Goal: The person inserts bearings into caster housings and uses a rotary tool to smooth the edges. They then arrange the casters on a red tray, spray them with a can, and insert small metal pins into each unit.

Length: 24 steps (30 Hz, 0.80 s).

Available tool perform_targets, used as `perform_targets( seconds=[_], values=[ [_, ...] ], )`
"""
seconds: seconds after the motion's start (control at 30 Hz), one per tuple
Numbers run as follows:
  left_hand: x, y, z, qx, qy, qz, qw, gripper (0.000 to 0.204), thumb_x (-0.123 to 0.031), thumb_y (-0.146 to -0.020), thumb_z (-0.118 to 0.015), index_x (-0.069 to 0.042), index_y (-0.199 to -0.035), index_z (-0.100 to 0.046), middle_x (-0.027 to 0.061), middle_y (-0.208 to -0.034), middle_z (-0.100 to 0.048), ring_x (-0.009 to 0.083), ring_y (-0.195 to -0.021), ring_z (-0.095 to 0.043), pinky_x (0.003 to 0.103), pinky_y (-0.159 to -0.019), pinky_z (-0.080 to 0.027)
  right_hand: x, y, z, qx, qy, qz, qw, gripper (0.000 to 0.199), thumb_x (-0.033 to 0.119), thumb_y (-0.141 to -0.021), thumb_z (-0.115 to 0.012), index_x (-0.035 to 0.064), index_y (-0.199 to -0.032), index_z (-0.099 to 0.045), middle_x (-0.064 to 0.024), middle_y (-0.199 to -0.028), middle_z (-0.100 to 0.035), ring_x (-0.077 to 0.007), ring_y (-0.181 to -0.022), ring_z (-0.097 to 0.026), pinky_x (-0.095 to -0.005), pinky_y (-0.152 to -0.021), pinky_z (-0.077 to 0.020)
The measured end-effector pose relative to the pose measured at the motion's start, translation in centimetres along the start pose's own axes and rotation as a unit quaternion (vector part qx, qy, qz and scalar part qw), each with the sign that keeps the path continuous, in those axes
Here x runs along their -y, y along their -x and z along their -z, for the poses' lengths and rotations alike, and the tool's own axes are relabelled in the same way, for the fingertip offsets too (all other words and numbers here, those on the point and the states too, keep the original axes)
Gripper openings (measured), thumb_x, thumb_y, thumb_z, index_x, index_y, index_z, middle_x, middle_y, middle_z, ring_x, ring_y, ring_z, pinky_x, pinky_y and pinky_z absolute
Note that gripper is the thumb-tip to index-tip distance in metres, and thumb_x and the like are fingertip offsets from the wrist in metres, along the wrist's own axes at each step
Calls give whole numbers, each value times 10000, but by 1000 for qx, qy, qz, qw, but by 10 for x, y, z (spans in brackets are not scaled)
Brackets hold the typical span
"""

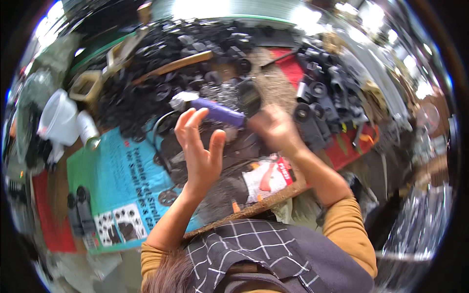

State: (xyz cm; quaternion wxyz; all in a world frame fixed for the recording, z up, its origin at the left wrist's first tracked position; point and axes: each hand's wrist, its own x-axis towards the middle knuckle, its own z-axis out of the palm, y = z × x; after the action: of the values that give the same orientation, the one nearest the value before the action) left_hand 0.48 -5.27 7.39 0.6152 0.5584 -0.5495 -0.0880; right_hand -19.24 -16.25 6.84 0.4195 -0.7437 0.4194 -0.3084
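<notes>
A cluttered counter (273, 198) is carrying heaps of black plastic parts (161, 73) along its far side. A teal printed sheet (122, 180) with paw-print pictures is lying at the near left; a small red-and-white printed card (268, 178) is sitting near centre. The left hand (200, 146) is hovering with fingers spread, holding nothing. The right hand (273, 129) is blurring, its grip unreadable, just beside a purple cylindrical tool (217, 112) lying between both hands.
</notes>
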Motion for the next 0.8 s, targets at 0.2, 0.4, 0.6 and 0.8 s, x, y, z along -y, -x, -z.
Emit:
perform_targets(
  seconds=[0.2,0.4,0.6,0.8],
  values=[
    [46,50,127,-87,-205,63,973,340,-256,-863,-705,-59,-1115,-588,172,-1223,-479,318,-1194,-425,432,-1013,-344,-184,-181,339,-348,171,-21,922,398,438,-891,-649,46,-948,-605,-111,-861,-580,-226,-812,-549,-370,-714,-429],
    [108,75,321,-107,-562,110,813,547,-348,-699,-818,-72,-1110,-585,165,-1174,-543,340,-1159,-483,451,-993,-387,-337,-253,506,-335,295,-84,891,692,587,-849,-599,23,-1251,-594,-210,-1233,-625,-368,-1168,-579,-442,-981,-434],
    [118,105,419,-75,-523,381,759,779,-606,-637,-786,-105,-1192,-567,141,-1250,-552,332,-1189,-521,456,-966,-436,-260,-189,403,-397,581,-121,700,694,598,-845,-555,82,-1309,-564,-205,-1244,-616,-412,-1127,-588,-507,-955,-457],
    [103,120,328,-28,-634,194,748,660,-445,-688,-806,-102,-1196,-560,156,-1213,-554,366,-1111,-542,457,-958,-424,-99,-122,209,-309,498,241,774,357,260,-798,-684,42,-1081,-674,-168,-1039,-676,-341,-986,-615,-441,-889,-452]
  ],
)
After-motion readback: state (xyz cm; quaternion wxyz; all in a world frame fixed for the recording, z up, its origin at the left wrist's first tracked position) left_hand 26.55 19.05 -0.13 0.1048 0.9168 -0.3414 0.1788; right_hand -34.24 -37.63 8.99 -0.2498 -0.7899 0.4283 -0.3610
